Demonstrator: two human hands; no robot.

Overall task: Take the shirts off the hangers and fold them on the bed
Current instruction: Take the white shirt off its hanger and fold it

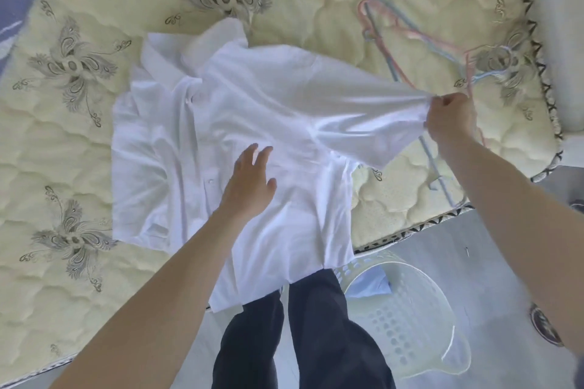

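Shirt point(252, 98) is lying on the bed point(94, 151). Your left hand point(251, 180) is resting on it, fingers straight; your right hand point(450, 118) is pinching its lifted edge, covering part of the hangers point(410, 35), possibly three.

**White shirt spread on the bed**

We see a white shirt point(252, 110) lying open on the quilted bed point(63, 142), its hem over the edge. Our left grip point(251, 180) is spread over the shirt's middle, fingers straight. Our right grip point(450, 118) pinches the shirt's right edge, raised off the bed. Wire hangers point(410, 33) lie just beyond that edge; a white basket point(410, 309) stands below the hem.
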